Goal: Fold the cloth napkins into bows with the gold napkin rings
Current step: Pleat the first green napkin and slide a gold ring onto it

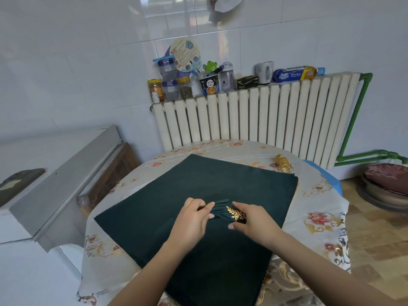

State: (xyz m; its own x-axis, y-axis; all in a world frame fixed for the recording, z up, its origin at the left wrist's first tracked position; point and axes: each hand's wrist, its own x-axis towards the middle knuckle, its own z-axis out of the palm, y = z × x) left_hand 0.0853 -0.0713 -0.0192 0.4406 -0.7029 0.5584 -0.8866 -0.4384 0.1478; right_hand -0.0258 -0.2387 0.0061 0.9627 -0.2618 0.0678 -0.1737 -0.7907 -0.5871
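A dark green cloth napkin (154,208) lies spread flat over the round table (326,208). On top of it, a second green napkin is gathered into pleats (220,206) at the middle. A gold leaf-patterned napkin ring (236,213) sits around the pleated bundle. My left hand (194,219) pinches the pleated end left of the ring. My right hand (254,219) grips the ring and the cloth inside it. A heap of spare gold rings (283,163) lies at the table's far right edge.
The table carries a floral cloth. Behind it stands a white radiator (265,115) with jars, bottles and a mug on top. A grey cabinet (66,177) is at the left, a cushioned stool (386,182) at the right.
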